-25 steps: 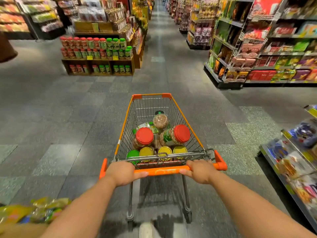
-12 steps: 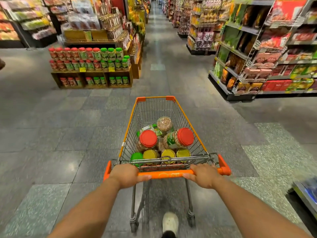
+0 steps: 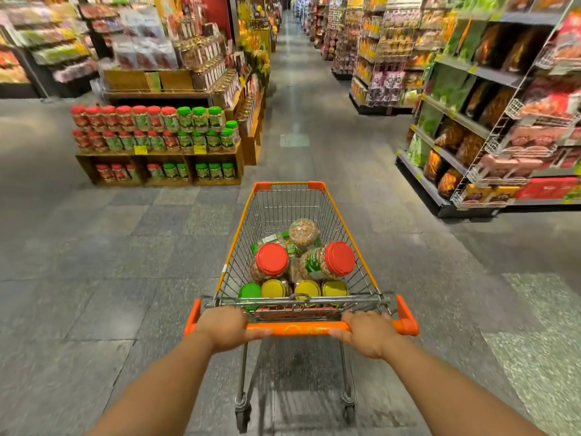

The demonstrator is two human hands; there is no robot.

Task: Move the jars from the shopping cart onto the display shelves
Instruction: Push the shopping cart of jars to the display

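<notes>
An orange-trimmed wire shopping cart stands on the floor in front of me. Several clear jars lie in it: two with red lids, one with a green lid, three with yellow lids. My left hand grips the orange handle bar near its left end. My right hand grips the same bar near its right end. Ahead on the left is a wooden display shelf stacked with red-lidded and green-lidded jars.
A long aisle of grey floor tiles runs straight ahead. Tall shelves of packaged snacks line the right side, with wire racks hanging at their end. More stocked displays stand behind the jar shelf on the left.
The cart and I have rolled forward along the floor. The jar display and the right-hand shelves are closer and larger. Both hands keep their grip on the handle bar.
</notes>
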